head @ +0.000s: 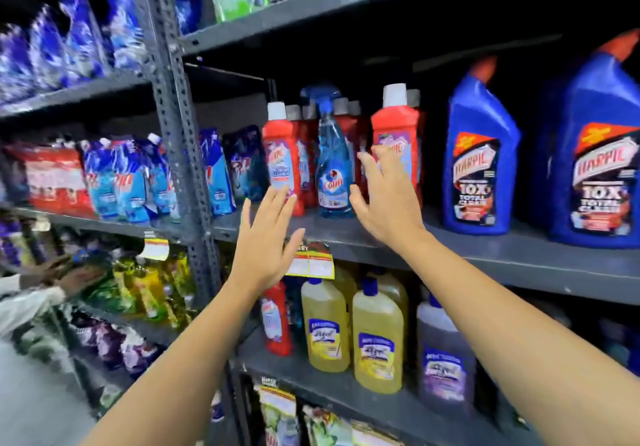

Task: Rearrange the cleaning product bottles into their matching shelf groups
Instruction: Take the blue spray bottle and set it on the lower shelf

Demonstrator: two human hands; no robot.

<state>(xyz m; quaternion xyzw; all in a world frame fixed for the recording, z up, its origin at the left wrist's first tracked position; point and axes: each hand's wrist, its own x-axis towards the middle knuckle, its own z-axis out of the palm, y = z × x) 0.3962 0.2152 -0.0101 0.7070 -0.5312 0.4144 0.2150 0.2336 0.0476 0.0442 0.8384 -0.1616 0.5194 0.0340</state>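
Note:
A blue spray bottle (pixel 333 165) stands on the middle shelf (pixel 485 255) among red Harpic bottles, one at its left (pixel 281 154) and one at its right (pixel 398 130). My left hand (pixel 268 241) is open, its fingertips just below the left red bottle. My right hand (pixel 388 196) is open too, fingers spread in front of the right red bottle, beside the spray bottle. Neither hand holds anything. On the shelf below, one red bottle (pixel 277 321) stands next to yellow bottles (pixel 377 338) and a purple one (pixel 445 359).
Two large blue Harpic bottles (pixel 479 154) fill the right of the middle shelf. Blue refill pouches (pixel 138 178) sit in the left bay past a grey upright post (pixel 173 106). Another person's hand (pixel 69 275) reaches into the lower left shelf.

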